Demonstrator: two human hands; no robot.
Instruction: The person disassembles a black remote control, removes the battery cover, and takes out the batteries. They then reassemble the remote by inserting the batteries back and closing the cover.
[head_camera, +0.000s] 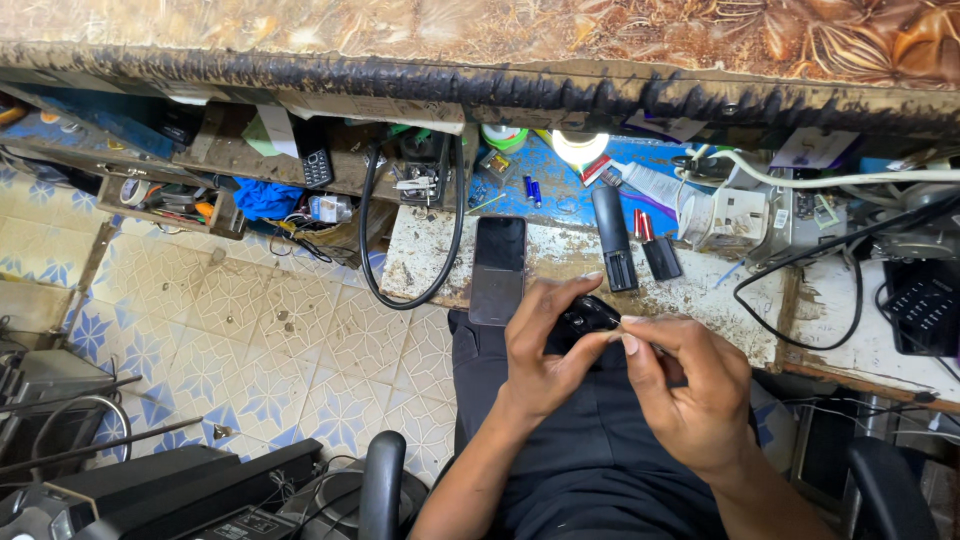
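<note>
My left hand (540, 350) grips a small black device (588, 317) over my lap, just below the worn workbench edge (700, 315). My right hand (685, 385) pinches a thin tool at the device's right side; the tool's tip is hidden between my fingers. On the bench just beyond lie a dark smartphone (497, 268), face up, a black remote control (613, 237) with its battery bay open, and its loose black cover (660, 257) next to two red batteries (642, 224).
A black cable (372, 260) loops off the bench's left end over the patterned tile floor (260, 340). A lit lamp (580, 147), a white power adapter (735, 217), more cables and cluttered shelves stand behind. Black chair parts (380, 490) are near my knees.
</note>
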